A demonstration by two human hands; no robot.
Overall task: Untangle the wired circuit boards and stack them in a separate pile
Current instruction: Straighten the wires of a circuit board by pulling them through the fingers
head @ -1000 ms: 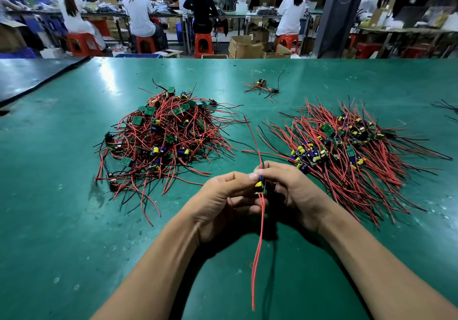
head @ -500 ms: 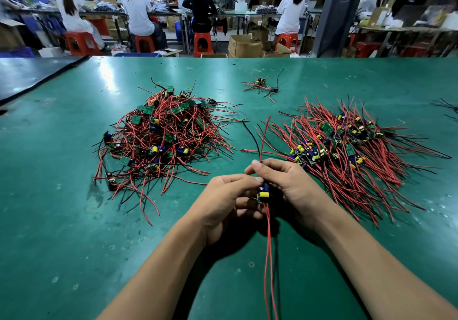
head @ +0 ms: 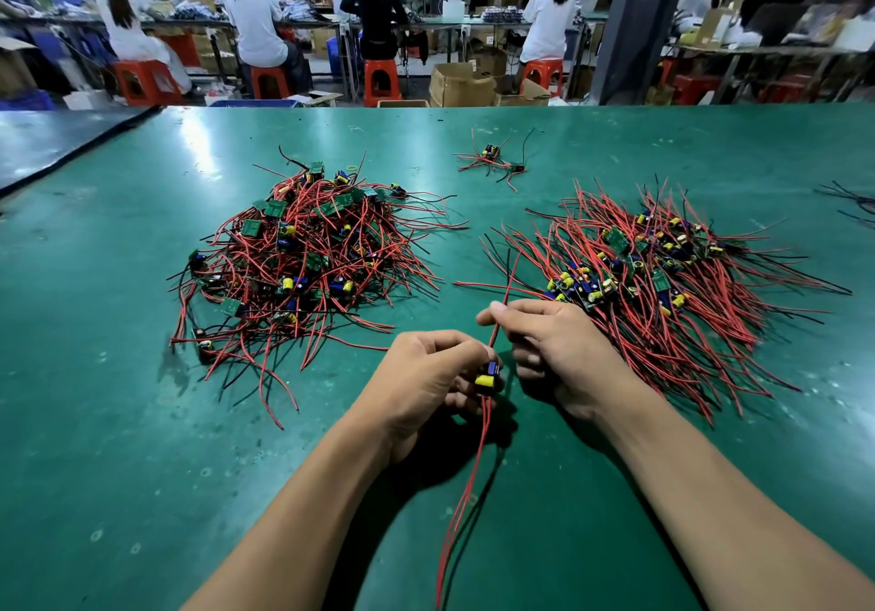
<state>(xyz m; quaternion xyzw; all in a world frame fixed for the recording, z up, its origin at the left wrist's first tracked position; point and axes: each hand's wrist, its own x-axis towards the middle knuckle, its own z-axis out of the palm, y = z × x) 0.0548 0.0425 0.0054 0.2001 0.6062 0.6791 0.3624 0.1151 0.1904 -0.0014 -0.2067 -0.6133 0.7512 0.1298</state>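
Left hand [head: 426, 376] curled round one small circuit board [head: 487, 374], yellow and blue parts poking out past my fingers. Right hand [head: 556, 350] pinching its upper red wire [head: 497, 324] between thumb and forefinger, other fingers loosely curled. Rest of its leads [head: 473, 468] dangling toward me over green table [head: 118, 421]. Tangled pile [head: 303, 255] sits front-left, well apart. Neater fanned-out pile [head: 663, 288] just beside right hand. Couple stray boards [head: 492, 158] further back, between piles.
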